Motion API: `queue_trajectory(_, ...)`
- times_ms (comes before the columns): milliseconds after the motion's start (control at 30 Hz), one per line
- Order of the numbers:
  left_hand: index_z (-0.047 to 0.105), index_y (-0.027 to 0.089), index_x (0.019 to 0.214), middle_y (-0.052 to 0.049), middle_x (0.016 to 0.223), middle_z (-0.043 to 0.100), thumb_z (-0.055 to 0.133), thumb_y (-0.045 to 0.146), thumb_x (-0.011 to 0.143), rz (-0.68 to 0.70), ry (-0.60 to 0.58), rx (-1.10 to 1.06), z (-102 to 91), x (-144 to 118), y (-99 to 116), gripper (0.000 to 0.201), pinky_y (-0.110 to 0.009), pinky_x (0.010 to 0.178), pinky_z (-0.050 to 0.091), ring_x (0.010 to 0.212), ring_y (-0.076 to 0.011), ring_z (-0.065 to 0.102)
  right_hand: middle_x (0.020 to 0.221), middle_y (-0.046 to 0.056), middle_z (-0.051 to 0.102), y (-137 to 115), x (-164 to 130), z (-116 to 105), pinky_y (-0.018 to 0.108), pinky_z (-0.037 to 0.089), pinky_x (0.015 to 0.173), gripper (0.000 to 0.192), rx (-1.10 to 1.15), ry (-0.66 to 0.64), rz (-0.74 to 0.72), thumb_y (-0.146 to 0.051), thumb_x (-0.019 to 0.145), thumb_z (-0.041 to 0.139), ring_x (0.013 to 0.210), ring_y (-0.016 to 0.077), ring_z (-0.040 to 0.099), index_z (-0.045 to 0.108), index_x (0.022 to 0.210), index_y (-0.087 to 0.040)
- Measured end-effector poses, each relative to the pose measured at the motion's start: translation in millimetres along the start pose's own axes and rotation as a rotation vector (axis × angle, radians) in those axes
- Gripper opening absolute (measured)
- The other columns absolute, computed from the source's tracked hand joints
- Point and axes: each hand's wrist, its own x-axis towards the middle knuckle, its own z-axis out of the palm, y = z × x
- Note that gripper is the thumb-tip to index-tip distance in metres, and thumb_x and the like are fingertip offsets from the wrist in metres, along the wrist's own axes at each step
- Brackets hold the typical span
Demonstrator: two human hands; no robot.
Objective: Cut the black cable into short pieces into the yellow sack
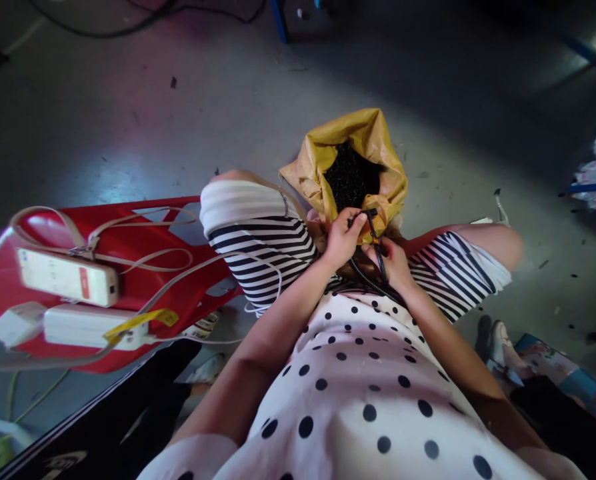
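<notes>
I see both hands pinching a thin black corrugated tube [375, 250] over my lap, left hand [342, 238] at its tip, right hand [394, 262] lower, just before the crinkled yellow bag [323, 160] of small black parts, which, nudged, could spill onto the floor.

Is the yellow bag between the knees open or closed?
Open: the yellow bag has its top rolled down, and small black parts show inside.
</notes>
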Motion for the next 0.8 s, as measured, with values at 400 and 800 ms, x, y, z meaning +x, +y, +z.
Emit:
queue_trajectory(400,0.067,0.020,0.093,-0.002,0.092,0.074,0.072,0.016,0.102,-0.022,-0.118,0.183,-3.9,10.8,1.3,0.011,-0.029,0.089,0.054,0.093,-0.0185,0.070,0.081,0.004,0.068,2.2,26.9,-13.5,0.034,0.048,0.075,0.058,-0.163,-0.208,0.029,-0.082,0.098,0.060,0.080,0.0240,0.065,0.057,0.087,-0.026)
queue_trajectory(800,0.060,0.021,0.095,0.011,0.061,0.045,0.066,0.026,0.109,-0.537,0.042,0.052,8.1,16.6,-24.0,0.016,-0.022,0.046,0.026,0.042,-0.0085,0.036,0.058,0.005,0.063,39.6,67.0,25.2,0.034,0.050,0.055,0.076,-0.054,-0.250,0.228,-0.099,0.091,0.060,0.051,0.0230,0.063,0.063,0.072,-0.025)
